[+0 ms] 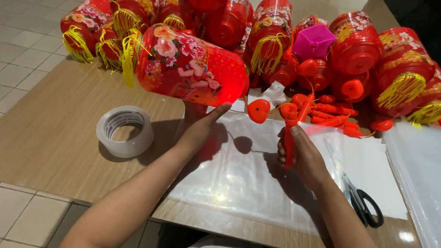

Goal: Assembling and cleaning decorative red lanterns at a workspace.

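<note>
We look down on a wooden table [51,139]. Our left hand [202,128] is raised under a lit red lantern [190,68], which lies tilted on its side above the table; the thumb points up toward its glowing right end, the fingers are hidden behind the palm, so we cannot tell whether they clasp the lantern or only prop it. The lantern has a floral print and a yellow tassel [129,57] at its left end. Our right hand [303,154] is closed around a red stick [289,143], held upright; the stick's top sits near a red heart piece [258,110], which hangs just right of the lantern's lit end. Both hands are over a clear plastic sheet [243,176] spread on the table. A tape roll [124,131] lies flat to the left of our left hand, well apart from it. Scissors [363,201], black-handled, lie to the right of our right forearm on a white sheet [375,174]. More clear bags [426,172] are stacked at the far right. A pile of loose red sticks [333,115] lies behind the right hand, and many red lanterns [358,43] crowd the table's far edge, with one pink piece [313,42] among them.
</note>
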